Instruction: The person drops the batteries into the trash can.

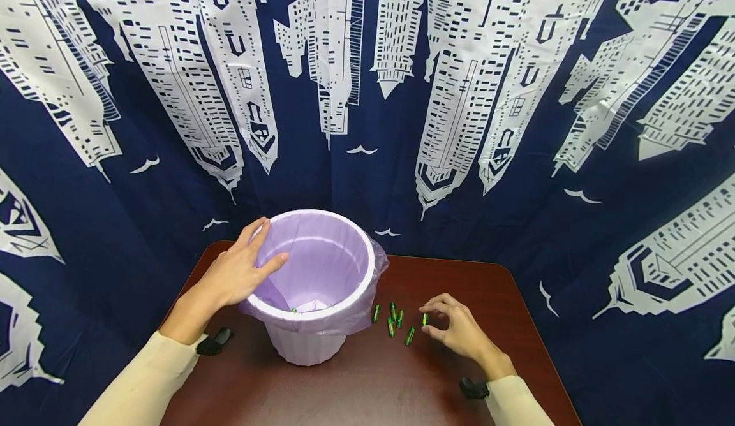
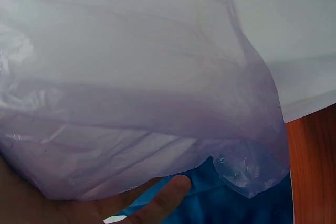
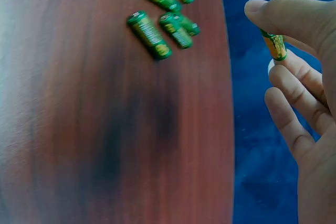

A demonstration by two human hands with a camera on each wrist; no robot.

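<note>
A small green-and-yellow battery (image 3: 275, 45) is pinched between the thumb and fingers of my right hand (image 1: 459, 330), at the right side of the table. Several more green batteries (image 1: 392, 327) lie in a loose group on the table, just left of that hand. At the left, my left hand (image 1: 238, 273) rests at the rim of a white bin (image 1: 304, 349) with straight fingers, the thumb reaching over the opening. A thin purple bag (image 2: 147, 108) lines the bin and hangs over its rim. Inside, a bit of green (image 1: 295, 310) shows near the front rim.
The reddish-brown wooden table (image 1: 390, 381) has rounded back corners. Around it hangs a dark blue curtain (image 1: 321, 177) printed with white buildings and birds. A dark wrist strap (image 1: 215, 342) sits on the left wrist, another (image 1: 473, 388) on the right.
</note>
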